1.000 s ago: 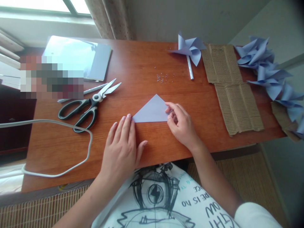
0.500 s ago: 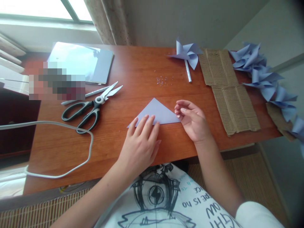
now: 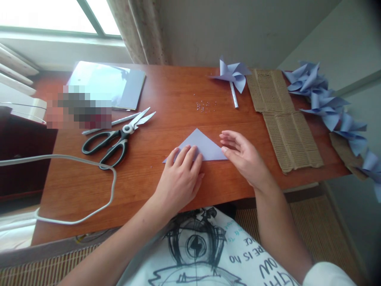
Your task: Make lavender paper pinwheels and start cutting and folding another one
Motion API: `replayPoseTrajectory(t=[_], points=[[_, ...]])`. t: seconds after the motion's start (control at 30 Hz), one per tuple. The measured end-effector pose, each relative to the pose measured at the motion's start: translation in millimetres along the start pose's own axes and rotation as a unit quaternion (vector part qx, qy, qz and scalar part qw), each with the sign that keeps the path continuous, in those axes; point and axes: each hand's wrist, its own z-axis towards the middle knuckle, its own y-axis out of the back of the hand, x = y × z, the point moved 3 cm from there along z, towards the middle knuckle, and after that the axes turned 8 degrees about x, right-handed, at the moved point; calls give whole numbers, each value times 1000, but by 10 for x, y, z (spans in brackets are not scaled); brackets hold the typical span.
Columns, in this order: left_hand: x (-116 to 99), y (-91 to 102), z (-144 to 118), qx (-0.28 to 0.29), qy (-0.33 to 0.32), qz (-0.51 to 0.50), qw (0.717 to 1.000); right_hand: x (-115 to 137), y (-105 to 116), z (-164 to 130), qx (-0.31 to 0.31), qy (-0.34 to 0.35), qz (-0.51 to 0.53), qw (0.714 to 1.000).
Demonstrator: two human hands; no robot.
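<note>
- Far to the left of the left hand I see a white cable [image 3: 74,161] that loops over the brown worktop [image 3: 166,99].
- Up and to the left of the left hand there is a shiny flat booklet [image 3: 110,85], and part of what lies there is blurred out.
- Just left of the left hand lie black scissors [image 3: 116,137], with the blades a little apart, and a thin pen [image 3: 113,121] lies right behind them.
- My left hand [image 3: 180,178] lies flat, palm down, and its fingers [image 3: 186,155] press on the near left part of the paper triangle [image 3: 202,147]. The grip here is flat and spread, not clamped on anything.
- The paper triangle is pale blue and lies flat on the worktop between my two hands, with its point away from me.
- My right hand [image 3: 244,159] is just beside the right corner of the paper triangle. Its fingers are loose and apart. I cannot tell if the tips touch the paper.
- Behind the right hand I see tiny bits [image 3: 204,105] on the worktop, and farther back a blue paper pinwheel [image 3: 232,75] on a white stick.
- Right of the right hand lie brown cardboard strips [image 3: 285,119].
- Far right of the right hand is a pile of more blue pinwheels [image 3: 330,103].
</note>
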Motion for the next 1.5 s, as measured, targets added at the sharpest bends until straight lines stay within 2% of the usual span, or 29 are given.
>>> replayPoseTrajectory(t=[0.1,0.27,0.4,0.5,0.57,0.67,0.77,0.87,0.93,0.97,1.1,1.2,1.3,1.5], points=[[2,-14,3,2,-1,-7,1000,15,-34,-7,5,-10,15,1000],[7,-33,3,2,-1,-17,1000,-37,-172,-37,53,-29,64,996],[11,-40,7,1,-10,-16,1000,-119,-263,-60,52,-9,52,997],[33,-5,9,-20,-19,-30,999,-112,-270,-93,20,28,11,999],[55,45,0,-51,-26,-50,997,-38,-246,-143,-31,69,-34,997],[97,133,-32,-106,-16,-117,987,134,-245,-261,-101,136,-131,977],[156,191,-69,-141,20,-276,951,264,-361,-383,-96,197,-209,953],[237,190,-89,-139,84,-448,879,282,-545,-478,-63,243,-254,934],[297,174,-96,-126,136,-498,847,255,-663,-517,-33,251,-265,930],[325,168,-99,-118,156,-502,843,243,-712,-530,-17,249,-265,931],[412,159,-121,-90,187,-448,870,254,-800,-554,40,230,-237,943],[450,174,-140,-86,186,-399,894,309,-761,-531,48,210,-200,956],[462,211,-129,-59,170,-356,917,366,-689,-467,51,196,-177,963],[463,317,-45,-4,96,-271,958,420,-548,-277,77,216,-252,940]])
